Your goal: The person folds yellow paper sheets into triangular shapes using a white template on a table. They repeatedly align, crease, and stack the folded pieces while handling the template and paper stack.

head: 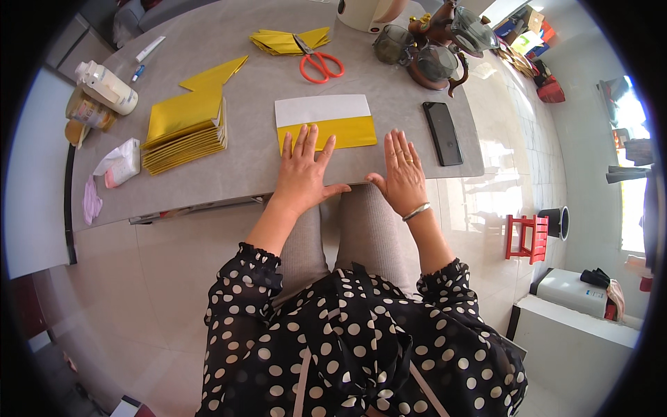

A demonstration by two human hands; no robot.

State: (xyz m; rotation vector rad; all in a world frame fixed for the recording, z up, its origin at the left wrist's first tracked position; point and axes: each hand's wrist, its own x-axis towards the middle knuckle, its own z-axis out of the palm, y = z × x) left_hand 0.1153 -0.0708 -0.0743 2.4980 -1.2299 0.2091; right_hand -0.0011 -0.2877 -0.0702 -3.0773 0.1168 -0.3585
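Note:
My left hand (307, 167) lies palm down with spread fingers, its fingertips over the lower edge of a gold-and-white sheet of paper (320, 110). To the right of that sheet, my right hand (402, 169) is flat above the table's front edge, fingers extended and thumb apart, holding nothing. The sheet shows a white band at the top and a gold band below. Left of it stands a pile of folded gold paper (183, 133), with a pointed gold piece (219, 73) behind. Red-handled scissors (319, 65) rest with their blades on more folded gold paper (284, 41).
A black phone (442, 133) lies near the right edge of the grey table (250, 120). Glass teaware (435, 62) and a cream-coloured appliance (367, 13) stand at the back right. At the left are a white bottle (109, 88), a jar (91, 110) and a tissue pack (122, 164).

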